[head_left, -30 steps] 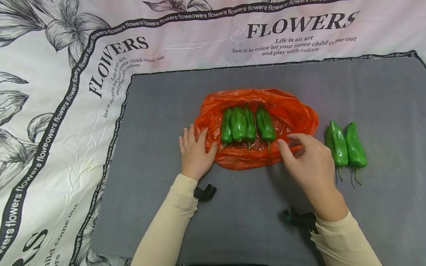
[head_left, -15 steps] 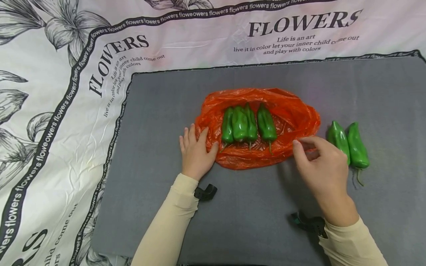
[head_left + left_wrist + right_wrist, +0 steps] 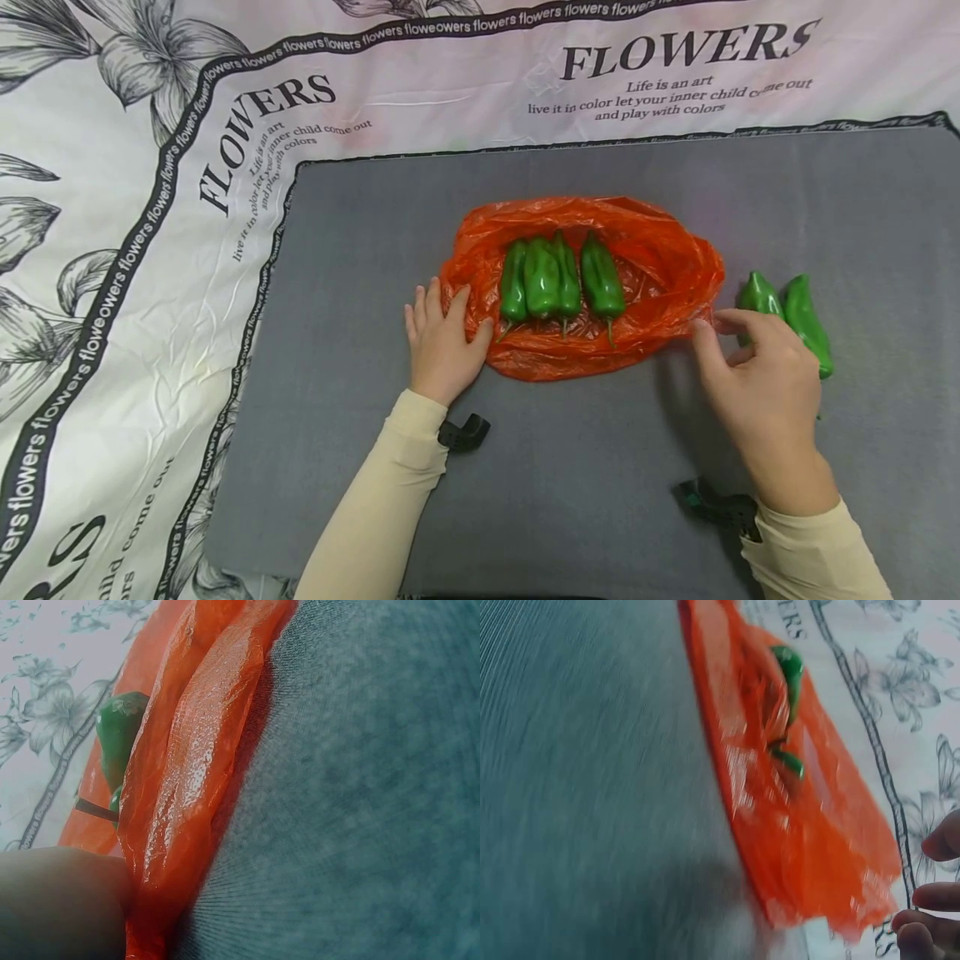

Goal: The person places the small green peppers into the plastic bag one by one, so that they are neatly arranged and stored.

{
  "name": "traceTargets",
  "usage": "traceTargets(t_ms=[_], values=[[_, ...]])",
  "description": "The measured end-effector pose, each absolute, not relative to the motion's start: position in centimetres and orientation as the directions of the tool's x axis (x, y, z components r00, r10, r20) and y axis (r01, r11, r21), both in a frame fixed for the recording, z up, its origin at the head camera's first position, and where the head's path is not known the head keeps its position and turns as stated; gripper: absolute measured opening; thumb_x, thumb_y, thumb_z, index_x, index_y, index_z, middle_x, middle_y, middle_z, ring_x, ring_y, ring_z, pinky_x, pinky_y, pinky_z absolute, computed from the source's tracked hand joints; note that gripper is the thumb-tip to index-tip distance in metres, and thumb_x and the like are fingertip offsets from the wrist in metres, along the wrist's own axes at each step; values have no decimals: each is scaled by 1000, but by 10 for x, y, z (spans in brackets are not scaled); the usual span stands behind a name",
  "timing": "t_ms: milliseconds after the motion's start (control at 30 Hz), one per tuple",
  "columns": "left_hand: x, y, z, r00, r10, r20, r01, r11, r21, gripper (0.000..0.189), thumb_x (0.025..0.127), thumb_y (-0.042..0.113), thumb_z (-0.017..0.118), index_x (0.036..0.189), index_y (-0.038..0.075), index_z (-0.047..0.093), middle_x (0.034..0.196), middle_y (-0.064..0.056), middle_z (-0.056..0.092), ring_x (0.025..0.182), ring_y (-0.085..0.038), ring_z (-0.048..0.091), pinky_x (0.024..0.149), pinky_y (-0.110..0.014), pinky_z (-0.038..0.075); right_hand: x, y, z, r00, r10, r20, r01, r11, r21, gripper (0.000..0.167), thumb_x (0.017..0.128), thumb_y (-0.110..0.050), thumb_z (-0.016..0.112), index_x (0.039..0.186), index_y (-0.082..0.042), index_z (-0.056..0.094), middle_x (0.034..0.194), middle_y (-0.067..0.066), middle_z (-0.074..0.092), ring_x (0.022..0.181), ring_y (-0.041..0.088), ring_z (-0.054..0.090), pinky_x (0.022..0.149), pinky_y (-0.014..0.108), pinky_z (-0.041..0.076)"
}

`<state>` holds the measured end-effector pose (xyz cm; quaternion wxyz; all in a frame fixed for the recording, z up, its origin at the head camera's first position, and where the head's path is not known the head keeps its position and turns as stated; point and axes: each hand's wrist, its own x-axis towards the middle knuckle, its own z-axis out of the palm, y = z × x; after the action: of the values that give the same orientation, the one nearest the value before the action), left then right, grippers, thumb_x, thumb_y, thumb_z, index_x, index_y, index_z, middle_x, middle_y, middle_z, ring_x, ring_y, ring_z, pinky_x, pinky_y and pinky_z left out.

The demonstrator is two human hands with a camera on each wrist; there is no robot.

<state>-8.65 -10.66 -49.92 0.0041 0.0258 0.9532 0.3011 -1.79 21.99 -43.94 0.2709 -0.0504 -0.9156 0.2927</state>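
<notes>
An orange-red plastic bag point(image 3: 555, 362) lies spread open on the grey tabletop, with several green peppers point(image 3: 542, 279) side by side inside it. My left hand point(image 3: 444, 350) rests on the bag's left rim, fingers spread flat. In the left wrist view my thumb point(image 3: 64, 900) lies at the bag's edge. Over the table at the bag's right end is my right hand point(image 3: 765, 392), with loosely bent fingers and nothing held. In the right wrist view its fingertips point(image 3: 934, 900) are apart from the bag. Two more peppers point(image 3: 808, 325) lie beyond that hand, partly hidden by it.
A white cloth point(image 3: 442, 108) printed with flowers and lettering surrounds the grey tabletop point(image 3: 360, 233) at the back and left. A black wrist mount point(image 3: 465, 433) is strapped to the left wrist, another mount point(image 3: 716, 504) to the right.
My right hand has moved rightward from the bag's front right rim toward the two loose peppers, now covering part of both. The left hand stays where it was on the bag.
</notes>
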Motion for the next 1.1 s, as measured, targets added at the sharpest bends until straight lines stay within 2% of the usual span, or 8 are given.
traceTargets(t_ms=[133, 267, 367, 500, 600, 633, 900, 1100], values=[[-87, -107, -500, -999, 51, 10, 47, 819, 572, 62, 103, 39, 61, 158, 12, 49, 172, -24, 16, 161, -45, 4, 127, -59, -7, -16, 229, -444, -844, 277, 459, -20, 839, -543, 32, 92, -24, 73, 112, 1, 78, 97, 21, 73, 71, -17, 38, 64, 26, 34], [-88, -107, -501, -999, 52, 7, 47, 820, 570, 62, 104, 39, 61, 158, 12, 49, 172, -24, 16, 161, -45, 4, 127, -59, -7, -13, 237, -448, -848, 297, 438, 24, 849, -528, 33, 92, -24, 73, 113, 1, 78, 96, 23, 71, 70, 12, 51, 63, 28, 32], [-88, -107, -501, -999, 51, 3, 43, 822, 568, 62, 103, 39, 61, 158, 12, 48, 173, -24, 16, 161, -45, 3, 127, -59, -7, -11, 243, -450, -852, 320, 415, 62, 848, -527, 34, 93, -25, 73, 114, 2, 77, 97, 24, 69, 74, 30, 55, 64, 30, 32], [-87, -107, -500, -999, 48, 0, 40, 823, 567, 63, 103, 39, 62, 158, 13, 48, 173, -24, 15, 161, -45, 3, 127, -59, -7, -8, 249, -450, -862, 349, 367, 123, 847, -517, 38, 94, -27, 71, 118, 1, 76, 107, 27, 69, 88, 43, 61, 65, 50, 42], [-87, -106, -500, -999, 50, 3, 43, 822, 568, 63, 103, 39, 62, 158, 12, 48, 173, -24, 15, 161, -45, 3, 127, -59, -7, -5, 254, -449, -871, 362, 331, 167, 853, -494, 40, 95, -29, 69, 121, 1, 74, 118, 30, 67, 102, 50, 61, 69, 70, 41], [-87, -106, -500, -999, 50, 5, 44, 821, 569, 63, 103, 39, 61, 158, 12, 49, 173, -24, 16, 161, -45, 3, 127, -59, -7, -4, 255, -448, -877, 365, 313, 184, 856, -483, 41, 95, -29, 68, 123, 1, 74, 121, 31, 66, 106, 52, 60, 71, 72, 41], [-87, -106, -500, -999, 49, 14, 48, 823, 566, 62, 103, 40, 62, 158, 12, 49, 172, -24, 16, 161, -45, 4, 127, -59, -6, 1, 264, -445, -917, 375, 136, 287, 857, -427, 51, 98, -36, 61, 135, -1, 66, 130, 32, 57, 108, 55, 56, 70, 73, 41], [-87, -106, -501, -999, 49, 12, 47, 824, 565, 62, 103, 40, 61, 158, 13, 49, 172, -24, 16, 161, -45, 4, 127, -59, -6, 1, 264, -447, -925, 370, 87, 305, 860, -410, 54, 99, -38, 61, 139, -2, 64, 135, 33, 55, 107, 58, 56, 68, 73, 41]])
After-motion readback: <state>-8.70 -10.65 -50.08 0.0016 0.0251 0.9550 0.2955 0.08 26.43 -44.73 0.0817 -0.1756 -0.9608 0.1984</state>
